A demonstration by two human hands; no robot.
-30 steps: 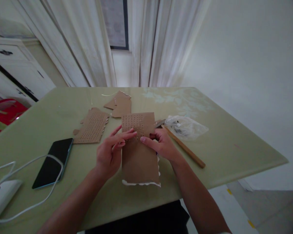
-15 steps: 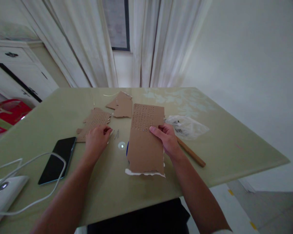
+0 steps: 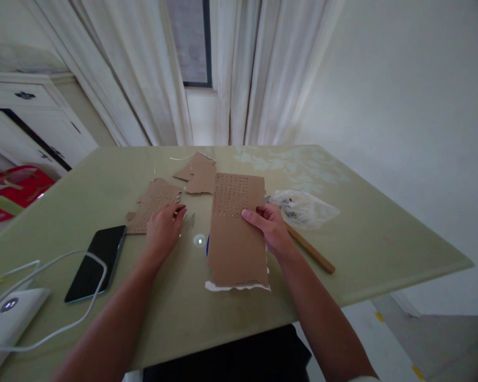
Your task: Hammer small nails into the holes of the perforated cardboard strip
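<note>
My right hand (image 3: 274, 229) grips the right edge of a tall brown cardboard piece (image 3: 239, 249), thumb on top. Rows of small punched holes cover its upper half, and its near edge is torn and white. My left hand (image 3: 165, 229) has its fingers pinched together beside a few thin metal pins (image 3: 191, 219) that look like nails; what it holds, if anything, is hidden. Behind that hand lies a smaller perforated cardboard piece (image 3: 155, 199). A small clear round object (image 3: 199, 241) sits between the hands. Something blue (image 3: 207, 245) peeks from under the tall piece.
Torn cardboard scraps (image 3: 201, 175) lie farther back. Right of my right hand are a crumpled clear plastic bag (image 3: 305, 208) and a wooden handle (image 3: 313, 249), its far end hidden. A phone (image 3: 97, 263), a white cable (image 3: 77, 317) and a white device (image 3: 18, 321) occupy the table's left.
My left hand has shifted slightly right, closer to the thin pins. The tall cardboard and my right hand have moved slightly left, with the grip kept.
</note>
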